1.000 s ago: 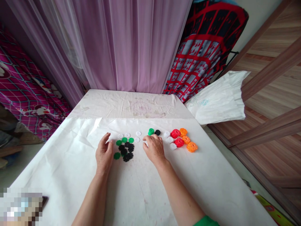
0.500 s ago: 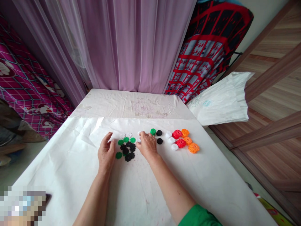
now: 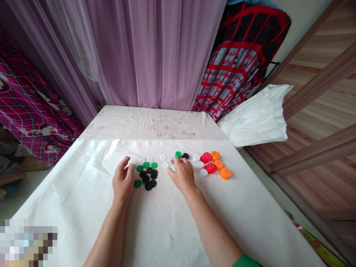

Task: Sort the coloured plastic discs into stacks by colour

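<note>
My left hand (image 3: 122, 181) rests on its edge at the left of the loose discs, thumb and fingers apart, holding nothing. Beside it lie green notched plastic discs (image 3: 137, 183) and a cluster of black notched discs (image 3: 152, 173), partly overlapping. White notched discs (image 3: 150, 160) lie behind these. My right hand (image 3: 183, 175) is low over the table, fingers curved down and thumb apart. Something white shows partly beneath its fingers. Two white discs (image 3: 166, 165) lie just left of it. A green disc stack (image 3: 178, 154) and a black disc (image 3: 185, 156) sit just beyond its knuckles.
Right of my right hand are white discs (image 3: 204, 172), red disc stacks (image 3: 210, 168) and orange disc stacks (image 3: 225, 173). A white bag (image 3: 256, 118) hangs at the table's right edge. Purple curtains (image 3: 150, 55) stand behind the white-covered table (image 3: 155, 230).
My right hand has moved right, uncovering two white discs and now covering the nearer black disc's spot. My left hand stays beside the discs. The view has shifted slightly.
</note>
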